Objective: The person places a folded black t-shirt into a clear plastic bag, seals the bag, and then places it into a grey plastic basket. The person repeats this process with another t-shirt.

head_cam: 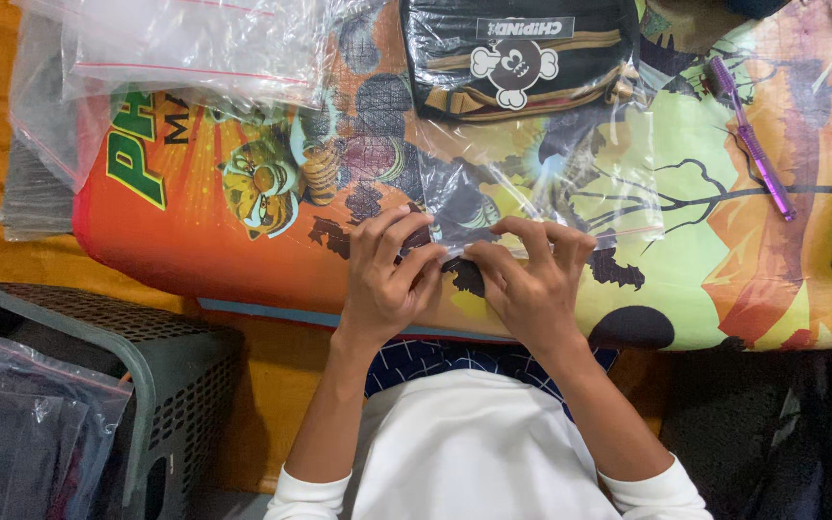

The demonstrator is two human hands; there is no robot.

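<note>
Clear plastic bag (532, 183) lies flat on the cartoon-print cushion (243, 241), its near edge pinched under curled fingers of left hand (392, 279) and right hand (532, 279).

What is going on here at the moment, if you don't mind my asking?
A person seated at a colourful cartoon-printed surface is working with both hands on a clear plastic bag lying flat on it. The left hand and right hand pinch the bag's near edge, fingertips close together. A dark folded item in another clear bag lies beyond, a purple toothbrush to the right, and a grey mesh basket at lower left.
</note>
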